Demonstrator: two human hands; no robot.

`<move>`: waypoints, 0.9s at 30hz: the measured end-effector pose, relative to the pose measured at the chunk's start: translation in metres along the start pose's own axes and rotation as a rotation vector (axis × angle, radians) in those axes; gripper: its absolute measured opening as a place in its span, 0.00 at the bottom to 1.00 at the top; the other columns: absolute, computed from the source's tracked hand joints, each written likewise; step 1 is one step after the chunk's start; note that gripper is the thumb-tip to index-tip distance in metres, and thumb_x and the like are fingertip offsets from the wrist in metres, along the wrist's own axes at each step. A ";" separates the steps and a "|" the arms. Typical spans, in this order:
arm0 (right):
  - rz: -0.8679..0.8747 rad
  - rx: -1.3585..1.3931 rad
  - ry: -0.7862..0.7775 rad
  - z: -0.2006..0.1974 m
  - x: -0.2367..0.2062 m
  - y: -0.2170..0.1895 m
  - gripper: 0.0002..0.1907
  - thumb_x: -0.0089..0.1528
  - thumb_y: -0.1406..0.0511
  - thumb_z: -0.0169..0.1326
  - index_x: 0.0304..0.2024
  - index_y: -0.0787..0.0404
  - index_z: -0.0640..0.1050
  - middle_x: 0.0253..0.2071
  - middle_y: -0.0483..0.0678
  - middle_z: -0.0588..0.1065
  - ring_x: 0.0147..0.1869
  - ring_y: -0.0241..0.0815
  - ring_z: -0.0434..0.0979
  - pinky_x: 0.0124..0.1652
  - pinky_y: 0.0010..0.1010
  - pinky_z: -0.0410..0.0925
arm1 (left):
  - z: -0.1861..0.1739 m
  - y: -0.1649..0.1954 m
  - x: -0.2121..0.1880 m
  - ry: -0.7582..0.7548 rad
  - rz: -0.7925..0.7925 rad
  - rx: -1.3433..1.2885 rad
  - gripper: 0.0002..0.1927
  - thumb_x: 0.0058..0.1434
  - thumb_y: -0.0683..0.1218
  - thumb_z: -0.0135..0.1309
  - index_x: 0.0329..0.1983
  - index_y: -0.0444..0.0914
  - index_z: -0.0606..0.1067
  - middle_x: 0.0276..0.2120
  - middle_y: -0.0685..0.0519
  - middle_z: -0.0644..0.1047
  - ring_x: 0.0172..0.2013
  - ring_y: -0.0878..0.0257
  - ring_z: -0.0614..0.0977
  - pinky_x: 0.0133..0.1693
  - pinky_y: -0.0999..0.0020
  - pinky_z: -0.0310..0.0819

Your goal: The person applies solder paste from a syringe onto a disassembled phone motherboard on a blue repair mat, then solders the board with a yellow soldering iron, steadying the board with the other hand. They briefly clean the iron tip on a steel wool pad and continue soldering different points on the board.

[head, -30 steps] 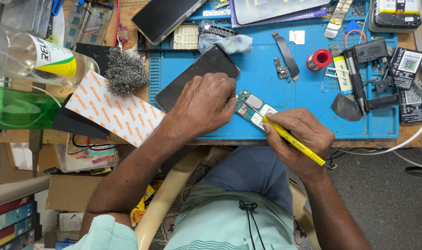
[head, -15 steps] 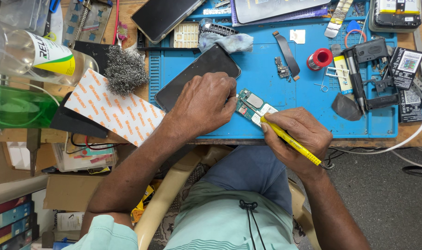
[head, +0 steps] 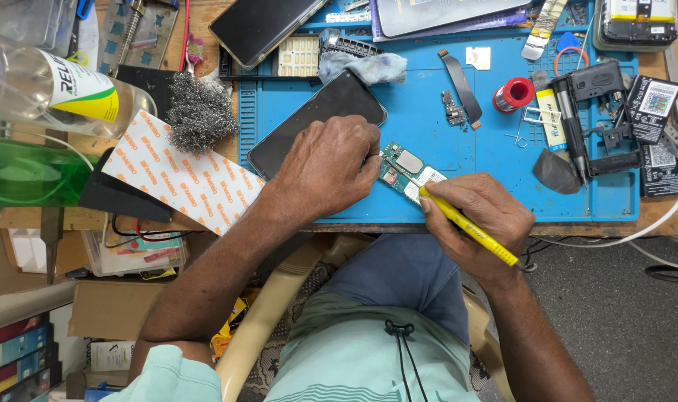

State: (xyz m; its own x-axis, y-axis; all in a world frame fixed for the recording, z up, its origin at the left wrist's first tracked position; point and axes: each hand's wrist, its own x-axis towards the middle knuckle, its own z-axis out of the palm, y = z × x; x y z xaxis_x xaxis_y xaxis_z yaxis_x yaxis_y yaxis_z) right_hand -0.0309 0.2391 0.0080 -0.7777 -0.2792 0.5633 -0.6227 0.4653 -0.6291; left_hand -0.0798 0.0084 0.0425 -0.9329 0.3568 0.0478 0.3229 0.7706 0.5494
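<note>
The left hand [head: 325,170] lies palm down on the near part of the blue work mat [head: 495,186], fingers curled and pressed together, its fingertips pinning the left end of a small green circuit board [head: 407,170] flat against the mat. The right hand [head: 482,220] comes in from the near right with the wrist bent, fingers closed in a pen grip round a slim yellow tool [head: 469,227], whose tip meets the near right edge of the board. The board is narrow, set at a slant, and carries metal shields and a pale patch. Just left of it, partly under the left hand, a dark glossy phone [head: 309,123] lies tilted on the mat. Farther left sit a bristly grey wad of steel wool [head: 199,110] and a white sheet with orange print [head: 182,173]. On the far side of the mat are a crumpled bluish cloth [head: 368,68], a flat ribbon cable [head: 462,85] and a red spool [head: 513,94]; a black tool [head: 592,112] lies to the right. A clear bottle [head: 63,93] lies on its side at the far left
</note>
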 end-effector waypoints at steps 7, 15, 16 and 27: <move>0.010 0.022 0.006 -0.001 -0.001 0.001 0.11 0.61 0.74 0.66 0.45 0.64 0.81 0.42 0.50 0.82 0.44 0.41 0.83 0.42 0.27 0.75 | 0.001 0.001 0.000 -0.010 -0.008 0.009 0.07 0.58 0.42 0.55 0.31 0.32 0.79 0.29 0.43 0.78 0.30 0.47 0.83 0.35 0.48 0.77; 0.028 0.063 0.016 -0.001 -0.004 0.004 0.11 0.61 0.75 0.66 0.45 0.64 0.81 0.41 0.51 0.82 0.44 0.40 0.83 0.40 0.26 0.75 | 0.001 -0.003 -0.002 0.004 0.009 -0.018 0.07 0.59 0.42 0.55 0.32 0.33 0.80 0.30 0.45 0.79 0.30 0.51 0.84 0.36 0.51 0.77; 0.033 0.074 0.020 -0.001 -0.004 0.004 0.11 0.61 0.75 0.66 0.45 0.64 0.81 0.41 0.51 0.82 0.44 0.40 0.83 0.40 0.26 0.75 | 0.001 -0.004 -0.003 0.008 0.017 -0.018 0.07 0.59 0.42 0.55 0.32 0.33 0.80 0.30 0.45 0.79 0.30 0.51 0.84 0.36 0.52 0.77; 0.028 0.070 0.031 -0.001 -0.008 0.009 0.11 0.61 0.74 0.66 0.46 0.64 0.81 0.42 0.51 0.81 0.42 0.39 0.82 0.41 0.26 0.75 | 0.003 -0.005 -0.002 0.008 0.009 -0.019 0.06 0.58 0.42 0.55 0.31 0.33 0.80 0.30 0.45 0.79 0.30 0.50 0.83 0.36 0.51 0.77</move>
State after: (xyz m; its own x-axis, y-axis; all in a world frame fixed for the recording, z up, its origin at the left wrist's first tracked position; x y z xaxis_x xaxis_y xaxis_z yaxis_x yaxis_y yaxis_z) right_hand -0.0306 0.2462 -0.0017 -0.7924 -0.2401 0.5607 -0.6062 0.4122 -0.6802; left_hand -0.0795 0.0053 0.0374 -0.9311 0.3598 0.0596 0.3287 0.7570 0.5647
